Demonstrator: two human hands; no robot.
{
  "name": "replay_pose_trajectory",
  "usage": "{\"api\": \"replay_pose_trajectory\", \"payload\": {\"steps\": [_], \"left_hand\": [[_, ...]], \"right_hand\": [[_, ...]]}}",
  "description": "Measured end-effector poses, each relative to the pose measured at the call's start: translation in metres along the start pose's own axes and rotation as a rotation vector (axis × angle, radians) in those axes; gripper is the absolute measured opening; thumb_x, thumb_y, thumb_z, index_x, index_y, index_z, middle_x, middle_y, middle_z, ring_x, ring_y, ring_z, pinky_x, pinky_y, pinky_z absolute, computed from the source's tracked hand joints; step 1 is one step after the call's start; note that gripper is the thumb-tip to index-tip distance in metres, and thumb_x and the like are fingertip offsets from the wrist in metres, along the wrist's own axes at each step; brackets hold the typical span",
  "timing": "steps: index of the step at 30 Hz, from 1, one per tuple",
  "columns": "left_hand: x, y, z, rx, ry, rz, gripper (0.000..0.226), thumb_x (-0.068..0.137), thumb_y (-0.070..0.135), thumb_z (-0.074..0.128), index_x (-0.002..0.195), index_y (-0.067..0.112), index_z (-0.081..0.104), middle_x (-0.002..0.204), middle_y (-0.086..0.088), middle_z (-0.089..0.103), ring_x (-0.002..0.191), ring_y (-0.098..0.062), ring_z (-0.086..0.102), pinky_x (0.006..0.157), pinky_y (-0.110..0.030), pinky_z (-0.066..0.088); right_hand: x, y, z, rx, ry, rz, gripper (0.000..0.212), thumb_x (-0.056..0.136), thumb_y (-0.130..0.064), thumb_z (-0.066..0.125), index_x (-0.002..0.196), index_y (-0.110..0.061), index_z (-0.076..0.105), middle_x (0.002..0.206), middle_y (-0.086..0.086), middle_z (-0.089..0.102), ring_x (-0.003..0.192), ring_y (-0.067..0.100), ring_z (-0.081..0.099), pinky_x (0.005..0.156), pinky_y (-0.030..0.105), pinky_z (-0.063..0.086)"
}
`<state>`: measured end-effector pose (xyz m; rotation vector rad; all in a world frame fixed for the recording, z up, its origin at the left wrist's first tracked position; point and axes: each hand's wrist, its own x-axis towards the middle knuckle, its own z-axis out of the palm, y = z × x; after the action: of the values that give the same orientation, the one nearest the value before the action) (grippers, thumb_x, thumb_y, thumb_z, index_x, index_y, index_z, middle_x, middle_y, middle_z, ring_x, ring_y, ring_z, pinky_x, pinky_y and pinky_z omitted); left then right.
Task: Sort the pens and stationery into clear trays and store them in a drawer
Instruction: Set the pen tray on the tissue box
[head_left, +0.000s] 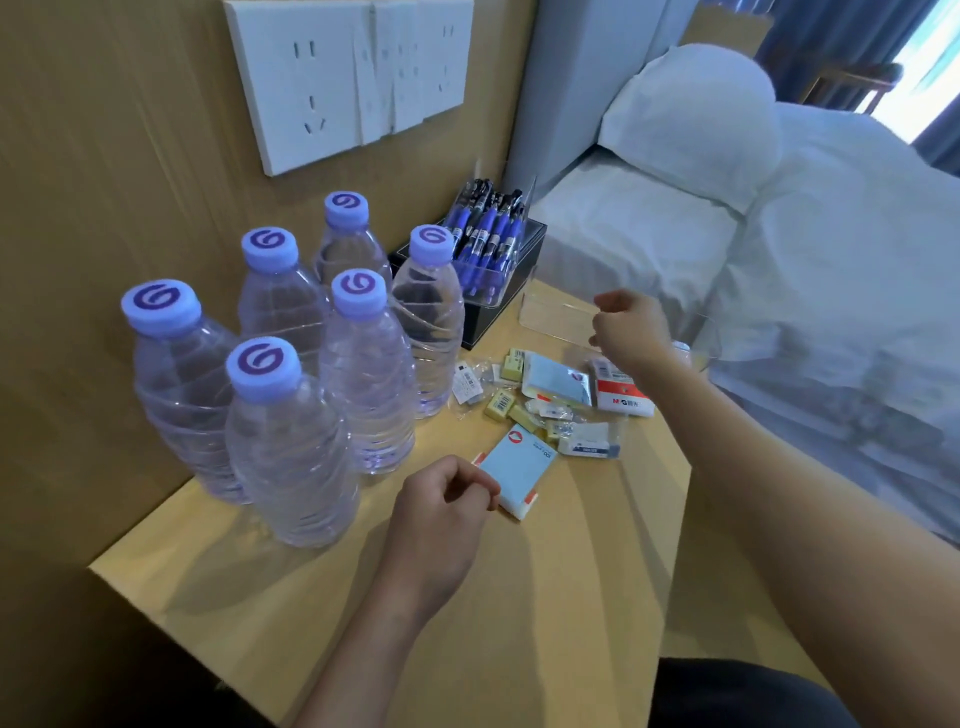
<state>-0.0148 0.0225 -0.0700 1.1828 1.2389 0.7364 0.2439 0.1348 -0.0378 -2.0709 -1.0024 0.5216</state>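
Note:
My left hand (441, 499) pinches a light blue pack of sticky notes (522, 467) at its near corner, just above the table (545, 597). My right hand (628, 327) is curled over an empty clear tray (550, 312) at the table's far right, its fingertips at the tray's rims. Between the hands lies a loose pile of stationery: several small yellow erasers (501, 402), a second blue pack (558, 379), a red and white box (621, 395) and a white packet (592, 444). Another clear tray full of blue pens (485, 241) sits on a black box (511, 291).
Several water bottles with purple caps (291, 441) stand close together on the table's left half, right beside the stationery. A wall panel with white sockets (332, 78) is behind them. A bed with a white pillow (691, 119) runs along the table's right edge.

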Motion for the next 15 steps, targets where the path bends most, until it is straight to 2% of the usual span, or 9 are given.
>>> {"api": "replay_pose_trajectory", "payload": {"steps": [2,4,8,10,12,15], "left_hand": [[0.001,-0.001,0.002,-0.006,0.011,0.004,0.018,0.089,0.004,0.053,0.082,0.011,0.068,0.081,-0.001,0.073,0.043,-0.003,0.042,0.046,-0.024,0.031],[0.002,-0.001,0.004,-0.004,0.026,0.004,0.019,0.09,0.004,0.053,0.083,0.011,0.068,0.082,-0.003,0.074,0.043,-0.002,0.042,0.046,-0.023,0.031],[0.004,-0.002,0.008,0.007,0.05,0.0,0.019,0.089,0.003,0.053,0.082,0.012,0.068,0.082,-0.003,0.074,0.042,0.0,0.046,0.047,-0.024,0.031],[0.004,-0.002,0.009,0.012,0.057,0.003,0.019,0.089,0.002,0.052,0.082,0.012,0.068,0.082,-0.004,0.074,0.042,-0.001,0.046,0.047,-0.025,0.032],[0.004,-0.002,0.009,0.014,0.064,0.016,0.02,0.089,0.001,0.052,0.082,0.011,0.068,0.081,-0.005,0.074,0.042,-0.001,0.046,0.046,-0.025,0.032],[0.007,-0.002,0.006,0.006,0.087,0.025,0.022,0.089,0.001,0.052,0.08,0.012,0.068,0.082,-0.005,0.074,0.045,-0.005,0.045,0.045,-0.025,0.031]], "right_hand": [[0.007,0.011,-0.001,-0.043,-0.026,0.012,0.057,0.074,-0.013,0.05,0.131,-0.011,0.062,0.129,0.007,0.064,0.105,0.03,0.069,0.095,0.049,0.055],[0.013,0.019,0.001,-0.059,-0.046,0.038,0.052,0.078,-0.012,0.053,0.13,-0.01,0.062,0.129,0.009,0.065,0.104,0.032,0.069,0.093,0.049,0.056],[0.018,0.027,0.002,-0.105,0.023,0.03,0.013,0.089,-0.009,0.063,0.094,-0.012,0.075,0.096,0.012,0.075,0.085,0.028,0.073,0.08,0.044,0.061],[0.019,0.029,-0.001,-0.111,0.065,0.003,0.014,0.089,-0.009,0.066,0.08,-0.015,0.074,0.085,0.011,0.075,0.078,0.026,0.074,0.073,0.04,0.062],[0.015,0.03,-0.006,-0.083,0.092,-0.009,0.016,0.089,-0.008,0.068,0.077,-0.016,0.073,0.081,0.009,0.074,0.072,0.023,0.074,0.067,0.035,0.062],[-0.001,0.031,-0.014,-0.022,0.122,-0.06,0.013,0.09,-0.008,0.066,0.083,-0.015,0.075,0.081,0.003,0.074,0.073,0.019,0.074,0.071,0.036,0.062]]}}
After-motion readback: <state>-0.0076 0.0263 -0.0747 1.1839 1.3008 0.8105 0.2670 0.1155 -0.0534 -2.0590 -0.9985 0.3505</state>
